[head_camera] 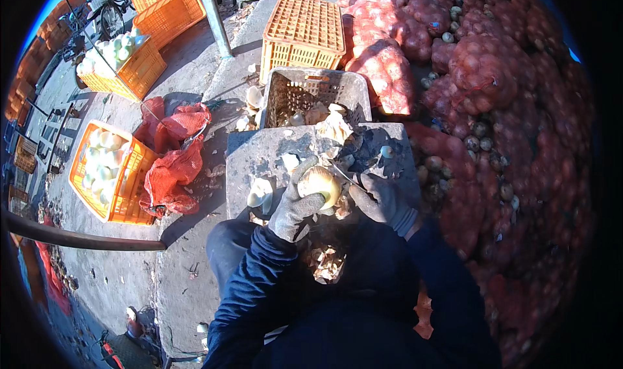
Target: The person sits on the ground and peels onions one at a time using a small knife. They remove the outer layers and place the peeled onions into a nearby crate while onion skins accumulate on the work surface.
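Note:
My left hand [297,208], in a grey work glove, grips a partly peeled onion [320,186] above a worn board-like work surface [248,150]. Just to the right, my right hand [382,201], gloved too, is closed on a small knife [343,172] whose thin blade points up and left towards the onion's top. Pale onion pieces [260,193] rest on the surface left of my left hand, and dry onion skins [335,127] are heaped at its far edge. More skins [327,263] lie low between my legs.
A dirty grey crate [360,89] with scraps stands beyond the surface, before an upturned orange crate [304,21]. Peeled onions fill orange crates [134,201] at the left, near red mesh sacks [173,174]. Full red onion sacks [482,72] pile up at the right. A metal post [214,19] rises behind.

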{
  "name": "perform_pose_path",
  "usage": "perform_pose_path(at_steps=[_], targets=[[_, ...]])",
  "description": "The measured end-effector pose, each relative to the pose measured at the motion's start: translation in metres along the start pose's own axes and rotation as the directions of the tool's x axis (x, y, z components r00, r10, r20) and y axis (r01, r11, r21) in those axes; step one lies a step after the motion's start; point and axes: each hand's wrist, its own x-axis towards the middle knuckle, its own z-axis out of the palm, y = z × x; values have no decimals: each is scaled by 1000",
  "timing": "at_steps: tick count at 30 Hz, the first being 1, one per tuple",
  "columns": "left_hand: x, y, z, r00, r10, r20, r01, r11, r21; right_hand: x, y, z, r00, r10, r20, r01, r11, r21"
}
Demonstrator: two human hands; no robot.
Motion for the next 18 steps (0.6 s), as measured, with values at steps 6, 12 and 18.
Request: perform_pose_path(at_steps=[6,12,18], targets=[[6,-10,-13,995,62,73,-64,998,20,-9,-2,26,999,16,-36,-18,998,-57],[13,-12,-19,975,196,-104,-113,842,527,0,-19,26,1000,-21,17,22,995,-99],[14,-5,-3,954,289,-81,-178,762,623,5,15,54,968,-204,-144,206,979,-6]])
